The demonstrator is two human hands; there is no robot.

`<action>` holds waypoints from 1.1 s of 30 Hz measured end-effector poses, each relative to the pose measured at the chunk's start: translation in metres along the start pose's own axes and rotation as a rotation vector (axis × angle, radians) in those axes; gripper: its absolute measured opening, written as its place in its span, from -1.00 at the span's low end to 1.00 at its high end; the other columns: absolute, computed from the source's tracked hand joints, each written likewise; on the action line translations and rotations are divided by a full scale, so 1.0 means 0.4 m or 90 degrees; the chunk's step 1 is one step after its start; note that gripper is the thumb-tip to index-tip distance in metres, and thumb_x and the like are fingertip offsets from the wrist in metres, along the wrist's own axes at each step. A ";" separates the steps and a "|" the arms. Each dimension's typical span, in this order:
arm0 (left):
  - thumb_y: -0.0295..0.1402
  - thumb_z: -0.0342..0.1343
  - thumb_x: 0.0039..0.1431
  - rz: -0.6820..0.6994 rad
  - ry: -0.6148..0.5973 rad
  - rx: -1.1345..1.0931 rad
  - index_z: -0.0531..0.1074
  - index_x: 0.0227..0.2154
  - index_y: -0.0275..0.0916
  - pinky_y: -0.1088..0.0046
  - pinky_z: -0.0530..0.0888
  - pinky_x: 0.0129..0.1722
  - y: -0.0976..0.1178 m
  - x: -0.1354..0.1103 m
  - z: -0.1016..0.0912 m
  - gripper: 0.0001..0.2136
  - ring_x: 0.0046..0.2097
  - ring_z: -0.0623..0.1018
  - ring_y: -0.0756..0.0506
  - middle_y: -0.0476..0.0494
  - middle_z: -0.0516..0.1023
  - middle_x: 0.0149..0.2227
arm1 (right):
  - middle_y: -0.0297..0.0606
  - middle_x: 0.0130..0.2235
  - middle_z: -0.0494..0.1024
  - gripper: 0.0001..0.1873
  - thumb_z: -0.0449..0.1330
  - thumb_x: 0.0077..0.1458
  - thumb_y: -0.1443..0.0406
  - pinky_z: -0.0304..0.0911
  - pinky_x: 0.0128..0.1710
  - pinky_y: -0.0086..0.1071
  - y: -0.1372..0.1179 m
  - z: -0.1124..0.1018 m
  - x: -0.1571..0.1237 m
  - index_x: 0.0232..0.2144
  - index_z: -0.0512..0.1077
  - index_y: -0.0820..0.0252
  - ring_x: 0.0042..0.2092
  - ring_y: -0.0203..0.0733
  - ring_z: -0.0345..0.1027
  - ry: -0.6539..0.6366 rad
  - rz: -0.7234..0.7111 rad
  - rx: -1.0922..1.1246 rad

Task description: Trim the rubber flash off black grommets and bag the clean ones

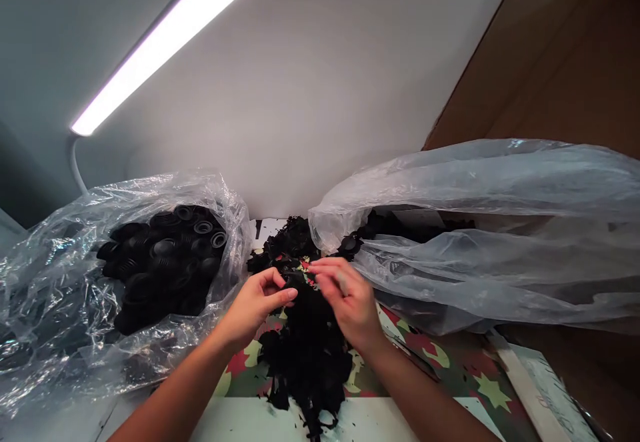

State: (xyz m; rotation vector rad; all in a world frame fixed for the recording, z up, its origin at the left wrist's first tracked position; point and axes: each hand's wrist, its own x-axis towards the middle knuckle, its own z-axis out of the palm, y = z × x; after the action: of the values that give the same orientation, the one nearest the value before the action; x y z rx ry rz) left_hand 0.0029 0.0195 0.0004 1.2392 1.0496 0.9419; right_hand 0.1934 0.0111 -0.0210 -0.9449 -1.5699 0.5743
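Note:
My left hand [261, 299] is closed in a pinch, thumb against bent fingers, with a small black rubber piece [291, 281] at its fingertips. Close by on the right, my right hand [347, 295] has its fingers curled and brought together, slightly blurred. What its fingertips hold, if anything, cannot be made out. Beneath and between both hands lies a heap of torn black rubber scraps [313, 355], spreading towards the front edge. To the left, a clear plastic bag [55, 302] lies with its mouth open, full of ribbed black rubber parts [165, 262].
On the right, another large clear bag [475, 282] holds black pieces, with a cardboard box [545, 62] behind it. A camouflage-patterned cover with stars [493, 389] lies under the scraps. A lit lamp [170, 45] hangs at upper left before the wall.

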 end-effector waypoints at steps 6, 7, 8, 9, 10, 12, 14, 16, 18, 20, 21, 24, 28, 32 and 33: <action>-0.11 0.47 -0.21 -0.094 0.093 -0.139 0.23 -0.51 -0.20 0.55 0.40 -0.47 -0.020 -0.019 0.021 -0.51 -0.30 0.62 -0.12 0.04 0.42 -0.42 | -0.19 -0.33 0.55 -0.29 -0.22 0.39 -0.08 0.35 -0.40 -0.30 -0.013 -0.019 -0.008 -0.35 0.60 0.12 -0.40 -0.19 0.41 0.138 0.088 0.039; -0.11 0.47 -0.21 -0.085 0.109 -0.140 0.24 -0.50 -0.20 0.55 0.41 -0.48 -0.022 -0.021 0.026 -0.51 -0.29 0.63 -0.13 0.03 0.44 -0.38 | -0.23 -0.40 0.52 -0.30 -0.21 0.38 -0.09 0.33 -0.47 -0.32 -0.016 -0.018 -0.011 -0.34 0.59 0.12 -0.49 -0.23 0.37 0.129 0.089 0.056; -0.11 0.47 -0.19 -0.060 0.126 -0.138 0.25 -0.50 -0.20 0.53 0.45 -0.46 -0.023 -0.023 0.029 -0.53 -0.27 0.64 -0.12 0.01 0.44 -0.33 | -0.26 -0.43 0.52 -0.35 -0.18 0.39 -0.08 0.33 -0.49 -0.33 -0.019 -0.016 -0.013 -0.30 0.59 0.11 -0.52 -0.24 0.36 0.117 0.084 0.067; -0.13 0.46 -0.17 -0.022 0.137 -0.135 0.27 -0.51 -0.22 0.49 0.50 -0.40 -0.025 -0.025 0.032 -0.55 -0.26 0.63 -0.11 0.00 0.44 -0.28 | -0.25 -0.40 0.55 -0.43 -0.11 0.39 -0.04 0.36 -0.47 -0.33 -0.022 -0.011 -0.016 -0.26 0.59 0.10 -0.49 -0.23 0.41 0.104 0.068 0.068; -0.15 0.45 -0.14 0.019 0.142 -0.129 0.28 -0.52 -0.23 0.46 0.54 -0.33 -0.027 -0.026 0.034 -0.57 -0.25 0.62 -0.09 -0.02 0.44 -0.22 | -0.24 -0.35 0.59 -0.54 -0.03 0.38 0.01 0.41 -0.40 -0.31 -0.026 -0.006 -0.019 -0.22 0.58 0.08 -0.42 -0.20 0.48 0.091 0.046 0.059; -0.20 0.43 -0.08 0.077 0.137 -0.119 0.30 -0.55 -0.25 0.40 0.58 -0.22 -0.031 -0.026 0.036 -0.61 -0.22 0.59 -0.06 -0.05 0.44 -0.12 | -0.23 -0.26 0.64 -0.76 0.12 0.32 0.15 0.46 -0.22 -0.26 -0.032 0.009 -0.026 -0.19 0.56 0.06 -0.25 -0.12 0.55 0.062 0.017 0.032; -0.24 0.42 -0.06 0.096 0.124 -0.123 0.29 -0.57 -0.26 0.40 0.58 -0.18 -0.033 -0.025 0.036 -0.62 -0.20 0.57 -0.06 -0.07 0.46 -0.09 | -0.24 -0.21 0.65 -0.89 0.20 0.26 0.24 0.46 -0.19 -0.26 -0.036 0.022 -0.033 -0.23 0.53 0.06 -0.21 -0.13 0.57 0.053 0.020 0.031; -0.27 0.42 -0.06 0.097 0.121 -0.143 0.27 -0.56 -0.25 0.44 0.56 -0.19 -0.035 -0.023 0.037 -0.62 -0.22 0.56 -0.04 -0.06 0.50 -0.15 | -0.23 -0.19 0.65 -0.93 0.21 0.23 0.29 0.46 -0.19 -0.28 -0.039 0.030 -0.038 -0.33 0.48 0.08 -0.20 -0.14 0.57 0.048 0.027 0.029; -0.29 0.43 -0.07 0.084 0.130 -0.156 0.27 -0.51 -0.22 0.48 0.53 -0.25 -0.036 -0.023 0.038 -0.64 -0.28 0.56 -0.02 0.00 0.51 -0.27 | -0.21 -0.15 0.65 -0.88 0.19 0.21 0.31 0.45 -0.16 -0.27 -0.045 0.032 -0.041 -0.41 0.42 0.09 -0.16 -0.13 0.57 0.030 0.011 0.003; -0.31 0.44 -0.10 0.075 0.153 -0.149 0.29 -0.43 -0.18 0.54 0.49 -0.34 -0.037 -0.023 0.040 -0.63 -0.36 0.53 0.02 0.08 0.48 -0.36 | -0.20 -0.09 0.65 -0.87 0.17 0.21 0.33 0.43 -0.09 -0.24 -0.051 0.030 -0.042 -0.42 0.39 0.09 -0.10 -0.11 0.56 0.000 -0.002 -0.033; -0.33 0.45 -0.12 0.075 0.169 -0.138 0.30 -0.39 -0.16 0.57 0.46 -0.39 -0.037 -0.024 0.040 -0.62 -0.40 0.50 0.03 0.10 0.47 -0.38 | -0.19 -0.06 0.65 -0.87 0.16 0.22 0.34 0.42 -0.06 -0.23 -0.053 0.029 -0.042 -0.41 0.38 0.08 -0.08 -0.11 0.56 -0.013 -0.007 -0.046; -0.37 0.46 -0.16 0.101 0.189 -0.110 0.37 -0.25 -0.14 0.60 0.44 -0.41 -0.035 -0.025 0.040 -0.57 -0.36 0.51 0.02 0.05 0.52 -0.27 | -0.18 -0.02 0.65 -0.88 0.12 0.24 0.33 0.40 -0.02 -0.20 -0.055 0.028 -0.040 -0.38 0.35 0.07 -0.04 -0.09 0.55 -0.041 -0.009 -0.079; -0.31 0.43 -0.11 0.083 0.142 -0.041 0.45 -0.22 -0.18 0.59 0.37 -0.55 -0.026 -0.028 0.040 -0.62 -0.45 0.45 0.02 0.00 0.51 -0.34 | -0.18 -0.05 0.65 -0.88 0.10 0.26 0.34 0.39 -0.03 -0.19 -0.048 0.029 -0.041 -0.36 0.34 0.05 -0.04 -0.08 0.53 -0.054 -0.040 -0.110; -0.33 0.43 -0.14 0.113 0.154 0.029 0.46 -0.35 -0.20 0.56 0.38 -0.53 -0.019 -0.031 0.044 -0.71 -0.45 0.40 0.02 0.04 0.46 -0.39 | -0.21 -0.11 0.65 -0.88 0.08 0.28 0.37 0.37 -0.07 -0.22 -0.049 0.031 -0.046 -0.24 0.40 0.07 -0.09 -0.10 0.51 -0.064 -0.083 -0.145; -0.34 0.43 -0.14 0.136 0.158 0.044 0.47 -0.38 -0.21 0.54 0.41 -0.47 -0.018 -0.030 0.043 -0.73 -0.41 0.43 0.00 0.03 0.48 -0.38 | -0.21 -0.13 0.64 -0.85 0.06 0.29 0.37 0.37 -0.07 -0.22 -0.049 0.032 -0.047 -0.19 0.40 0.08 -0.10 -0.10 0.50 -0.062 -0.086 -0.154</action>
State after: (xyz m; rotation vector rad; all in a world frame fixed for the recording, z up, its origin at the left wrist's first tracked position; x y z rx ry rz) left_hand 0.0164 0.0025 -0.0052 1.3343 1.1674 1.2577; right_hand 0.1762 -0.0134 -0.0189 -0.9935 -1.8047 0.3443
